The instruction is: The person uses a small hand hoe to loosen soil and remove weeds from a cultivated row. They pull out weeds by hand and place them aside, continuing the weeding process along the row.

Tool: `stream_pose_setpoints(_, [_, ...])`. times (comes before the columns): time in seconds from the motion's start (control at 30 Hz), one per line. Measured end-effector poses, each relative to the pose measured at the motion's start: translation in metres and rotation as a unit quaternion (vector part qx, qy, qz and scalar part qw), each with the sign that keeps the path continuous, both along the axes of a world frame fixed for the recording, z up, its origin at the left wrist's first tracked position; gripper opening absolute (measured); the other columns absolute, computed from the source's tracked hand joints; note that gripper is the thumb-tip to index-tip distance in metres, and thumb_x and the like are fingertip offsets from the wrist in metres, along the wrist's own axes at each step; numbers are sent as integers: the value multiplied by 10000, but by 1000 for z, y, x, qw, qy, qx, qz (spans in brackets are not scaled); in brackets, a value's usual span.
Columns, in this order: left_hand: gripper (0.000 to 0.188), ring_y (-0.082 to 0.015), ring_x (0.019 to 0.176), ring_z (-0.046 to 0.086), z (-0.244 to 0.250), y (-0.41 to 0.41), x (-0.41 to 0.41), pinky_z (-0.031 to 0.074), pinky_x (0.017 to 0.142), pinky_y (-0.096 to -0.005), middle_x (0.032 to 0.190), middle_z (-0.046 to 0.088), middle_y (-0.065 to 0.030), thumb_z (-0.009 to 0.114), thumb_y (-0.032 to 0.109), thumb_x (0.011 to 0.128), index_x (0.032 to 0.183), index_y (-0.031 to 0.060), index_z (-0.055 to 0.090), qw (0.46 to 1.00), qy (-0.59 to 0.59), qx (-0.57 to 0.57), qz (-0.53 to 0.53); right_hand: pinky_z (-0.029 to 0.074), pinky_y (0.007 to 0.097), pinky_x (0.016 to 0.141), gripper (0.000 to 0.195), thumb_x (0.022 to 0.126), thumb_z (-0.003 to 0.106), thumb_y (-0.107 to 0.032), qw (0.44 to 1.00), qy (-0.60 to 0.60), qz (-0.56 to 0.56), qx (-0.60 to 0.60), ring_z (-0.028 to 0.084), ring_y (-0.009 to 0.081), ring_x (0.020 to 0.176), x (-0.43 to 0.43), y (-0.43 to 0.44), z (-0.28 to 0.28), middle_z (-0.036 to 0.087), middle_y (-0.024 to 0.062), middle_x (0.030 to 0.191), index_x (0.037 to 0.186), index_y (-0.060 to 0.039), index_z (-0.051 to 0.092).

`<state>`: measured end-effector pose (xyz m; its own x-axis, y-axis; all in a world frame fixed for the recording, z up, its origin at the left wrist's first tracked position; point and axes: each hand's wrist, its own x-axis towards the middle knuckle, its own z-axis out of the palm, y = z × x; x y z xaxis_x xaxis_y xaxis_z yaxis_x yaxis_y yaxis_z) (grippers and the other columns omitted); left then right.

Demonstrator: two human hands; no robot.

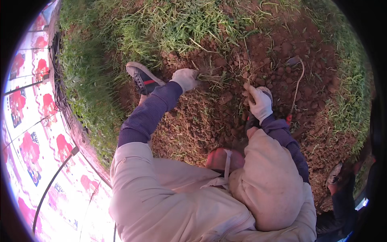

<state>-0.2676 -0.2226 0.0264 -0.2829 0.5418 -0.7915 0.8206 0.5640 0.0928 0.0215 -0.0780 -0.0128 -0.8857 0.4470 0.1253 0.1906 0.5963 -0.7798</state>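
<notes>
My left hand (185,79), in a pale work glove, is closed in a fist low over the soil. A clump of uprooted-looking weeds (213,79) trails to the right from its fingers. My right hand (260,102), gloved too, is beside my right shoe (266,92), its fingers pointing at the ground and their tips brown. Whether anything small is pinched there cannot be made out. Right of it, a thin-shafted hand hoe (299,79) lies on the loose reddish soil (281,72), with a grey blade and some red at the near end.
Green weeds (193,27) grow thickly ahead and at left. A backlit sheet wall (39,145) printed with red flowers curves along the left. A red rounded thing (225,161) with a pale strap sits between my legs. Another person's shoe (335,174) shows at lower right.
</notes>
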Motion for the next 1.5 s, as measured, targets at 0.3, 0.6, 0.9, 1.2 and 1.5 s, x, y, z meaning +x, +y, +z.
stream_pose_setpoints(0.3, [622,-333,1013,615,-29,-30,-92,516,799,-408,1123,620,-167,579,439,842,1312,57,438,971,175,-143,81,489,373,710,513,720,629,-16,999,13,-2,-39,609,315,826,-5,-7,-5,638,125,945,1217,-104,539])
stream_pose_setpoints(0.6, [516,-365,1085,569,-44,-11,-72,478,886,-422,1232,547,-191,579,387,833,1224,62,486,965,177,6,193,489,373,698,548,705,638,-14,1000,9,-6,5,614,300,814,3,-5,-5,646,107,943,1234,-115,537])
stream_pose_setpoints(0.9, [446,-338,1044,592,-41,-32,-38,471,883,-385,1117,614,-193,621,204,795,1209,64,534,928,61,112,349,488,371,691,507,703,643,-22,999,-27,-1,-36,613,295,814,1,-3,5,641,115,964,1193,-126,562])
stream_pose_setpoints(1.2, [481,-330,1014,599,-10,-44,-11,497,819,-418,1167,584,-166,591,217,792,1243,87,483,993,82,71,51,491,381,690,517,698,651,-30,999,-36,-7,1,611,310,815,4,-2,0,640,119,962,1200,-108,552])
stream_pose_setpoints(1.5, [575,-306,1109,557,-53,-28,-19,461,902,-358,1208,565,-192,629,238,808,1319,45,447,927,60,94,357,489,365,685,517,713,629,-12,998,-44,4,-34,615,287,784,-2,-3,7,641,101,922,1211,-126,552])
